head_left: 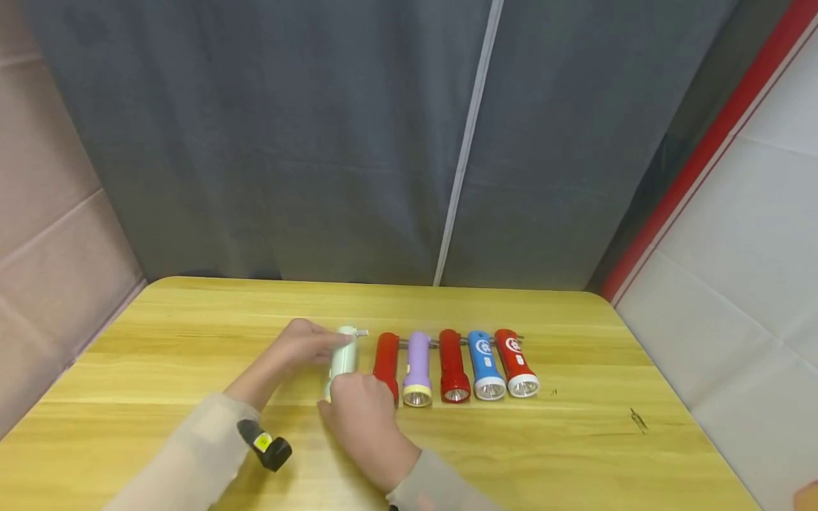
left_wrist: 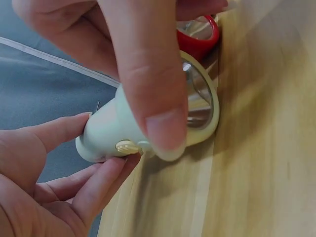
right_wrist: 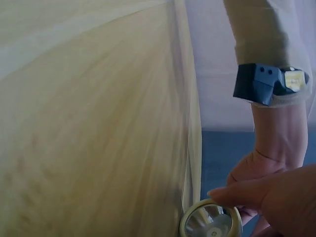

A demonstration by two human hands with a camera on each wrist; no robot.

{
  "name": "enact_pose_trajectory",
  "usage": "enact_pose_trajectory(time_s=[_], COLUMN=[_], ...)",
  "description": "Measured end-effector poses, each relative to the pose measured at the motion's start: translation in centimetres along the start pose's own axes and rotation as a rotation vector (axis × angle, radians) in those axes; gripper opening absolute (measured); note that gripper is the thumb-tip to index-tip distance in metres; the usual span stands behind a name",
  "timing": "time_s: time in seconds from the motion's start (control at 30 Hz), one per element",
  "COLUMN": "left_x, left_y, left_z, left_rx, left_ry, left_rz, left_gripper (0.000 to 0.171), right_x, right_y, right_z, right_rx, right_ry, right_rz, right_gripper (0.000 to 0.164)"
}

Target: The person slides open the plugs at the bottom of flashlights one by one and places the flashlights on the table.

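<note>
A mint-green flashlight (head_left: 343, 358) lies on the wooden table at the left end of a row of flashlights, its lens end toward the person. My left hand (head_left: 300, 344) pinches its tail end between the fingers, near a small metal piece. At the lens end, my right hand (head_left: 364, 419) grips the head, its thumb (left_wrist: 153, 98) across the side in the left wrist view. A pale ribbed switch (left_wrist: 127, 146) shows on the body. The right wrist view shows the clear lens (right_wrist: 210, 222) and its pale rim. In the head view, the right hand hides the flashlight's head.
Right of the hands lie a red flashlight (head_left: 386, 358), a purple one (head_left: 418, 358), a darker red one (head_left: 451, 362), a blue one (head_left: 483, 358) and a red one with a white rim (head_left: 514, 358). A grey curtain (head_left: 287, 142) hangs behind the table (head_left: 575, 440).
</note>
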State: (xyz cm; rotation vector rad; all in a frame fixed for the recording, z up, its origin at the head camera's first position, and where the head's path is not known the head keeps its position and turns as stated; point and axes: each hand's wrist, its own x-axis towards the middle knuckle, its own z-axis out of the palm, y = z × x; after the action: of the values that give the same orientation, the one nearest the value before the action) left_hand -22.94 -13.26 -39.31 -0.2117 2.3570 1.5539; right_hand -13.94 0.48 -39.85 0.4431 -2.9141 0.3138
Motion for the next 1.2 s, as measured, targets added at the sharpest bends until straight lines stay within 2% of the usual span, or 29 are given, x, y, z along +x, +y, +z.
enact_pose_trajectory(time_s=[0.17, 0.33, 0.4, 0.63, 0.87, 0.97, 1.1, 1.2], left_x=[0.6, 1.0, 1.1, 1.4, 2.2, 2.4, 2.3, 1.9], left_y=[0.1, -0.2, -0.2, -0.6, -0.3, -0.3, -0.2, 0.0], left_z=[0.2, 0.3, 0.4, 0.8, 0.8, 0.8, 1.1, 1.3], left_rx=[0.022, 0.031, 0.032, 0.047, 0.215, 0.242, 0.269, 0.300], left_ry=[0.028, 0.011, 0.009, 0.032, 0.101, 0.111, 0.086, 0.084], left_rz=[-0.031, -0.028, -0.025, -0.048, -0.075, -0.071, -0.050, -0.007], left_gripper=[0.047, 0.042, 0.041, 0.039, 0.039, 0.039, 0.040, 0.044], right_x=[-0.1, -0.4, -0.5, -0.6, -0.5, -0.5, -0.6, -0.7], right_y=[-0.4, -0.8, -0.8, -0.5, 0.0, 0.1, 0.5, 0.9], right_z=[0.4, 0.7, 0.7, 0.8, 0.8, 0.8, 0.8, 0.7], right_rx=[-0.169, -0.356, -0.391, -0.372, -0.339, -0.336, -0.329, -0.316], right_ry=[0.068, 0.123, 0.121, 0.126, 0.123, 0.113, 0.099, 0.125], right_rz=[-0.041, -0.061, -0.061, -0.049, -0.077, -0.086, -0.086, -0.103], right_gripper=[0.030, 0.026, 0.025, 0.030, 0.039, 0.042, 0.044, 0.046])
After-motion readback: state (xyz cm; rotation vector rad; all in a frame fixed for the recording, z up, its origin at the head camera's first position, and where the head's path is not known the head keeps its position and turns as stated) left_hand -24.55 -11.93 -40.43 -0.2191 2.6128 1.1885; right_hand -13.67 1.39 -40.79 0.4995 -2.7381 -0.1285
